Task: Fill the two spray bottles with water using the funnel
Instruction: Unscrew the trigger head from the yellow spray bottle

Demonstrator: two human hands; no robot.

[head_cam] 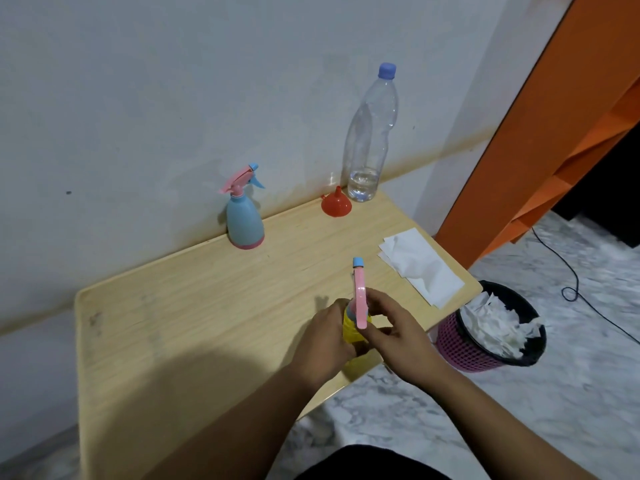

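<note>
Head view: only view given.
Yellow btl: small yellow plastic spray bottle w/ pink trigger head and blue nozzle tip (pixel 353 327), upright on the light wood-grain tabletop (pixel 207 306) near its front-right edge, between both hands.
Left hand (pixel 325 344): fingers curled round the yellow body, holding it steady.
Right hand (pixel 391 332): fingers curled at the neck/collar just under the pink trigger; looks like a twist grip, prob. on the cap. Whether cap goes on or off: can't tell.
Blue btl: blue plastic spray bottle w/ pink base and pink trigger (pixel 245 220), upright at the back by the wall, trigger head on, untouched by either hand.
Funnel: small red plastic funnel (pixel 336 204), mouth down, spout up, just beside the water btl.
Water btl: tall clear plastic bottle w/ blue cap (pixel 367 140), capped, only a little water at the bottom.
Handling, yellow btl: prob. light, thin-walled, squashes if squeezed hard; smooth plastic, slippery if wet. Best hold: body low w/ one hand, ribbed collar w/ the other, not the trigger lever.
Handling, water btl: tall, near-empty, so tips easily; grip mid-body.
Handling, funnel: stiff, very light; pinch the rim.
Other: white paper tissues (pixel 422 265) on tabletop right; pink mesh bin w/ black liner (pixel 491 327) on floor, holding crumpled paper.
</note>
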